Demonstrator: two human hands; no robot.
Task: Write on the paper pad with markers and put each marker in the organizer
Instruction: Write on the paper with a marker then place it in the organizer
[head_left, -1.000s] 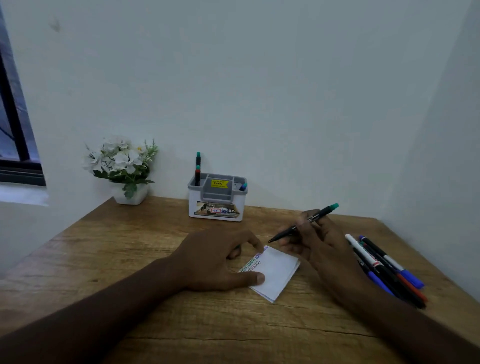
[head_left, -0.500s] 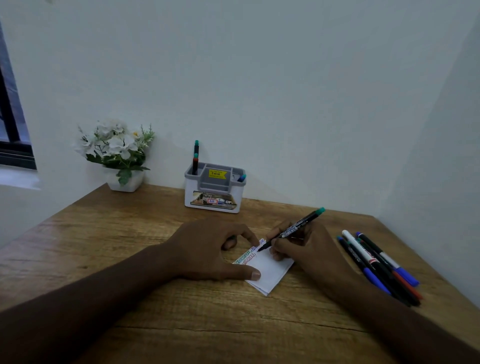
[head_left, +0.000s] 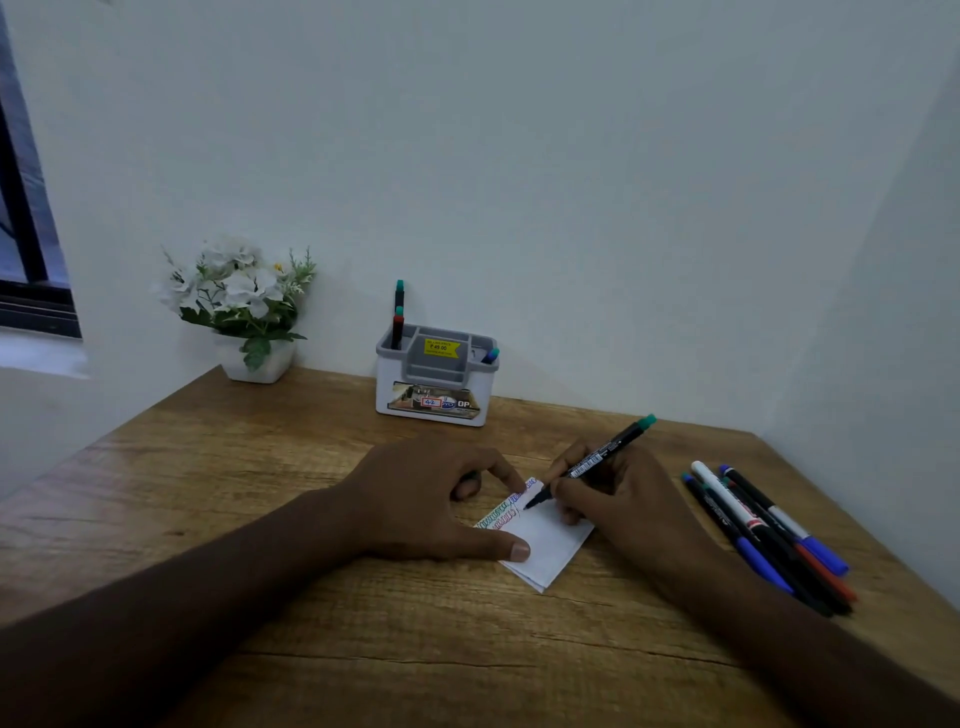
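A small white paper pad (head_left: 545, 545) lies on the wooden table (head_left: 363, 649), with coloured scribbles along its upper left edge. My left hand (head_left: 431, 499) rests on the pad's left side, thumb and forefinger pinning it flat. My right hand (head_left: 618, 499) grips a black marker with a green end (head_left: 597, 457), its tip touching the pad near the scribbles. The grey and white organizer (head_left: 434, 384) stands at the back against the wall. Two markers stand upright in its left slot and a blue-capped one leans in its right slot.
Several loose markers (head_left: 769, 535) lie in a bundle on the table to the right of my right hand, near the right wall. A white pot of white flowers (head_left: 244, 301) stands at the back left. A dark window frame (head_left: 26, 234) is at the far left.
My right hand has lowered the green-ended marker from above the pad until its tip touches the paper. My left hand has stayed on the pad.
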